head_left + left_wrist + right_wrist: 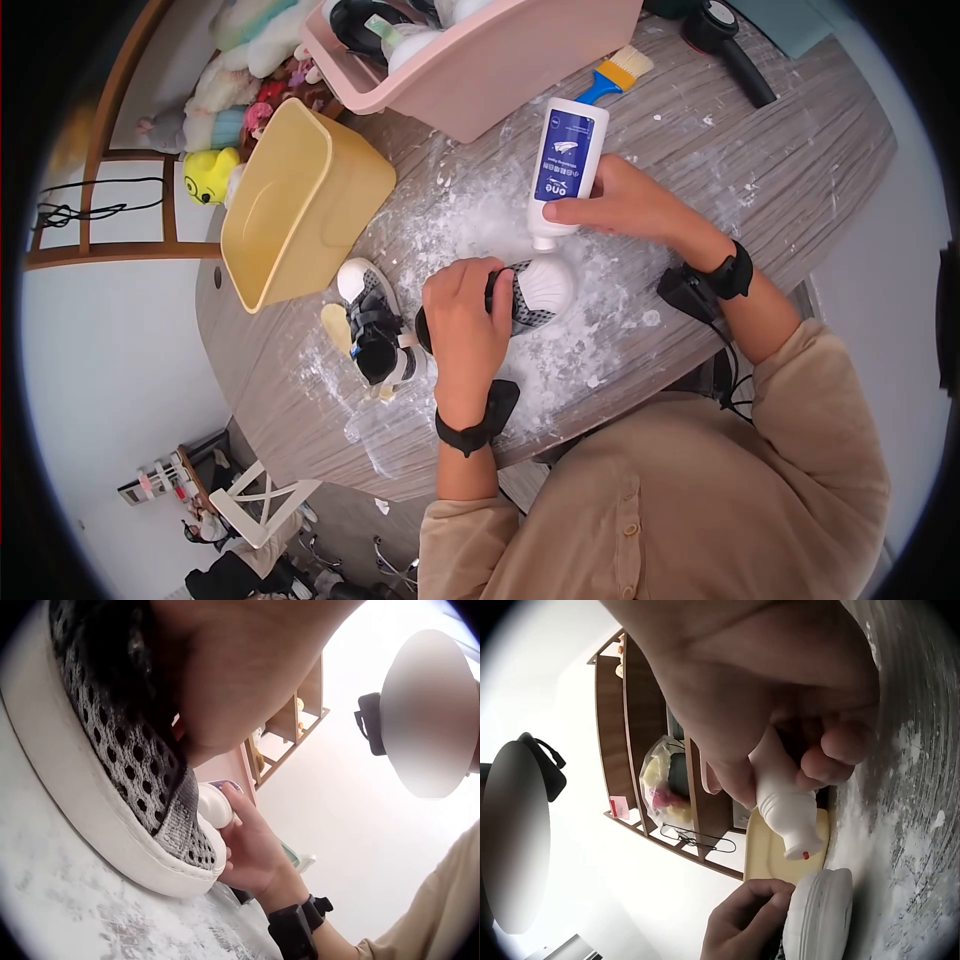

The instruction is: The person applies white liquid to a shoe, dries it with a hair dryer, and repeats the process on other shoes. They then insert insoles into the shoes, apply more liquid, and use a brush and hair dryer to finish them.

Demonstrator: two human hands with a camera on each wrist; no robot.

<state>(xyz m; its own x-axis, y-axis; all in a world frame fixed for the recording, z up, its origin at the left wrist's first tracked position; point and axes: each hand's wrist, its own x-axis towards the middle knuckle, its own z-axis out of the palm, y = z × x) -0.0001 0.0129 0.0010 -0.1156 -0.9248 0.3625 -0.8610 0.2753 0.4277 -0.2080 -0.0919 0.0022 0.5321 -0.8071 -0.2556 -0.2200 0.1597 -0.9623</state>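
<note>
A grey mesh sneaker [545,288] with a white toe cap and white sole stands on the powdery table. My left hand [465,310] grips it around the opening, thumb toward the toe. My right hand [635,200] holds a white bottle [568,160] with a blue label, tipped neck-down just above the toe cap. In the right wrist view the bottle's nozzle [799,844] shows a small red spot at its tip and points toward the white toe [819,915]. The perforated side and thick sole [112,832] fill the left wrist view. Its mate [372,325] sits to the left, with dark straps.
White residue [480,215] covers much of the wooden table [820,130]. A yellow bin [345,170] and a pink tub [500,75] with items in it stand at the back. A blue-handled brush [615,75] lies behind the bottle; a black-handled tool [735,55] is farther right.
</note>
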